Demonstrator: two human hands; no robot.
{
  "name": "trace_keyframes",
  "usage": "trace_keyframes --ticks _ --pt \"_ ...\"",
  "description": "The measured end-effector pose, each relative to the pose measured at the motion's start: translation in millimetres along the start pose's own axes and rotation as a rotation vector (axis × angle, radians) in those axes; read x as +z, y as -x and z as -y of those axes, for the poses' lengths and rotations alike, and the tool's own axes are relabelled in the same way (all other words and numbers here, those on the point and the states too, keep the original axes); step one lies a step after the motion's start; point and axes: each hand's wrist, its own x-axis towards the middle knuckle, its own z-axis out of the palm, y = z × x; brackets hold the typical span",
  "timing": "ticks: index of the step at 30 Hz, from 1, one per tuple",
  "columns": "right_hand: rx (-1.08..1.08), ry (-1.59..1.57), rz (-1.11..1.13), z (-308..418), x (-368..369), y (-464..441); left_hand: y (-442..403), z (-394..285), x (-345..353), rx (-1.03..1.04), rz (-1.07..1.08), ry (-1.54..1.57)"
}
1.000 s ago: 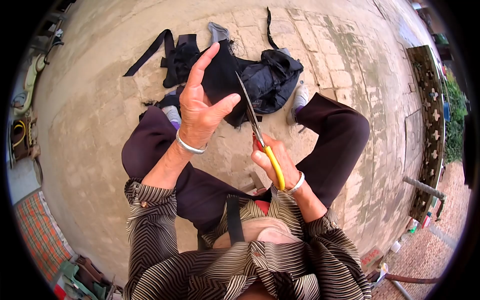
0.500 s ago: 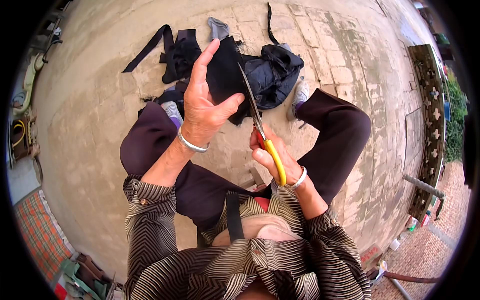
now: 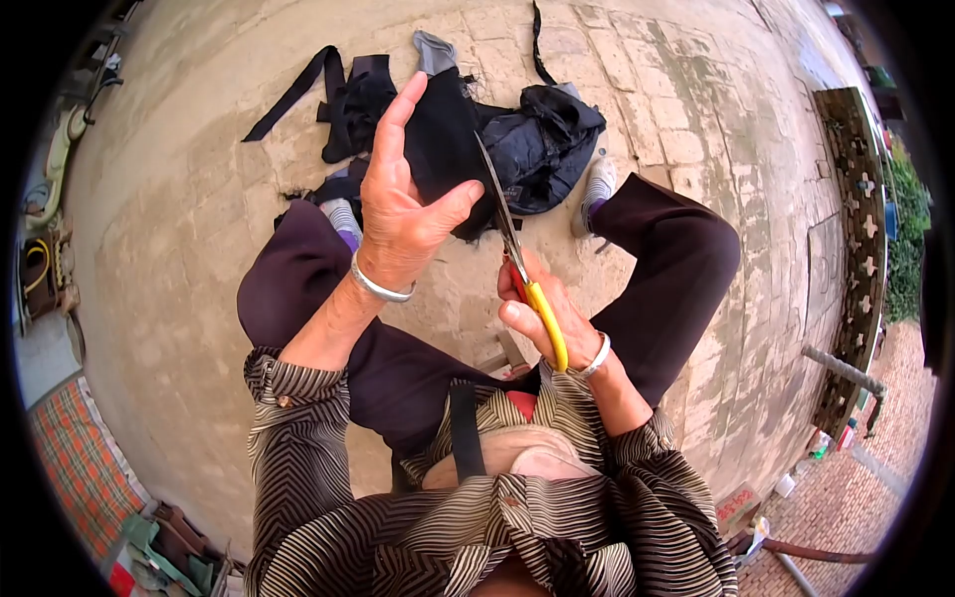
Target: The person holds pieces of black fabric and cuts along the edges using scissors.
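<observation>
My left hand (image 3: 406, 221) holds a piece of black cloth (image 3: 443, 139), its thumb lying across the near side and its index finger stretched along the left edge. The other fingers are mostly hidden. My right hand (image 3: 557, 306) grips scissors (image 3: 542, 313) with yellow and red handles. Their blades point up and away along the right edge of the cloth, and look nearly closed. Loose threads show at the cloth's upper right edge and lower corner.
On the paved ground (image 3: 637, 90) beyond my hands lie a crumpled dark bundle (image 3: 547, 149), black fabric pieces with a strap (image 3: 298, 95), a grey cloth (image 3: 435, 52) and a thin black strip (image 3: 538, 45). My knees are spread on both sides. A patterned low wall (image 3: 851, 229) stands at the right.
My left hand and the cloth have shifted slightly up and left. Fewer loose threads show at the cloth's upper right edge. The scissors have barely moved.
</observation>
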Motion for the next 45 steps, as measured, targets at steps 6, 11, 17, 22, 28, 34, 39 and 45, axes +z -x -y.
trace_keyframes --ticks 6,11,17,22,28,34,39,45 --pt "-0.01 0.048 -0.08 4 0 -4 2 1 2 0.05 0.032 -0.057" --pt "0.008 0.061 -0.14 5 3 -4 3 1 2 0.032 0.035 -0.061" --pt "0.133 0.012 -0.11 6 3 -1 2 2 2 0.017 0.047 -0.067" --pt "-0.009 -0.048 -0.062 1 3 -2 1 1 5 0.001 0.026 -0.009" --pt "0.062 -0.074 -0.079 11 3 -4 4 -1 10 0.038 0.072 -0.09" --pt "-0.011 -0.014 -0.139 0 5 -5 4 1 9 0.076 0.072 -0.146" --pt "0.025 -0.007 -0.187 3 7 -4 5 -2 11 0.044 0.071 -0.124" --pt "0.098 -0.038 -0.206 11 7 -2 3 -2 10 0.083 0.08 -0.096"
